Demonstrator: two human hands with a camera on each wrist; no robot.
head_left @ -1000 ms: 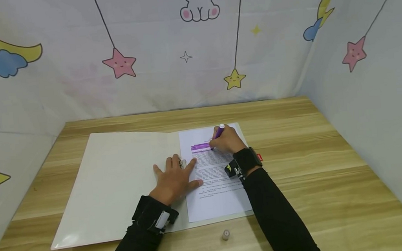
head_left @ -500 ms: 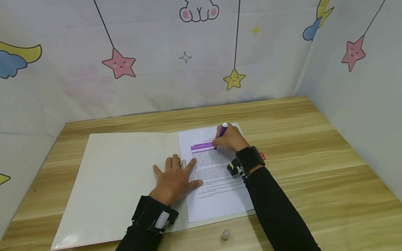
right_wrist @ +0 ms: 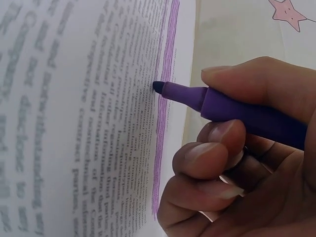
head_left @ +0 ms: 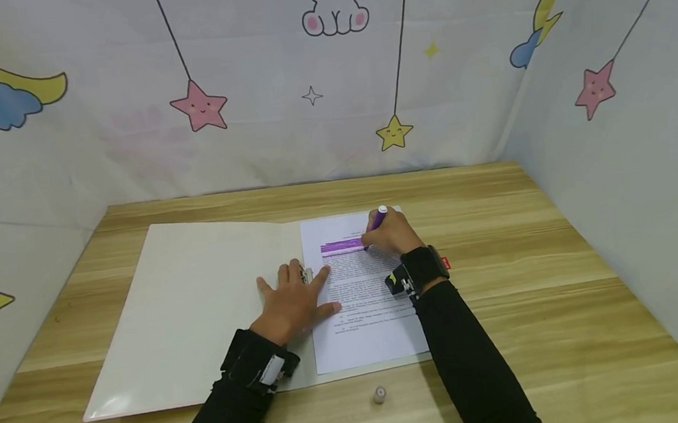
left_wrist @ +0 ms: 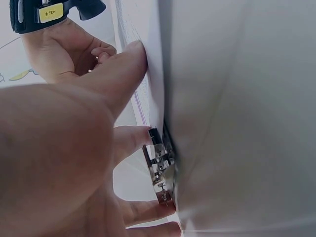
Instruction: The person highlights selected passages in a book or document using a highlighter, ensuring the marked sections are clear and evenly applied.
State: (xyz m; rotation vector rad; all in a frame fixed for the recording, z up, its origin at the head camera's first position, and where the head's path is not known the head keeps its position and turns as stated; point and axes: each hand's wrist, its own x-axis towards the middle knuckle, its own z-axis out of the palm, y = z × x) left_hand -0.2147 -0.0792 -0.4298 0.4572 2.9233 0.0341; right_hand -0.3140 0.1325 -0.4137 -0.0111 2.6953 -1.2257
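Note:
My right hand (head_left: 396,233) pinches a purple highlighter (right_wrist: 237,113) between thumb and fingers. Its dark chisel tip is right at a line of text on the printed sheet (head_left: 362,352). Purple stripes (head_left: 342,245) run across the upper lines of print. Spread flat, my left hand (head_left: 291,306) rests over the inner edge of the sheet and the white folder (head_left: 173,304), thumb and index finger on the paper. Beside its fingers is a metal clip (left_wrist: 160,168) at the folder's spine, partly covered by the hand in the head view.
A small greyish cap (head_left: 380,395) stands on the wooden table (head_left: 535,276) in front of the folder. The folder lies open, its cover to the left. Printed cloth walls (head_left: 274,150) enclose the table at the back and both sides.
My right hand has slid a little to the right with the highlighter along the text, and the purple line has grown longer. The left hand keeps its place.

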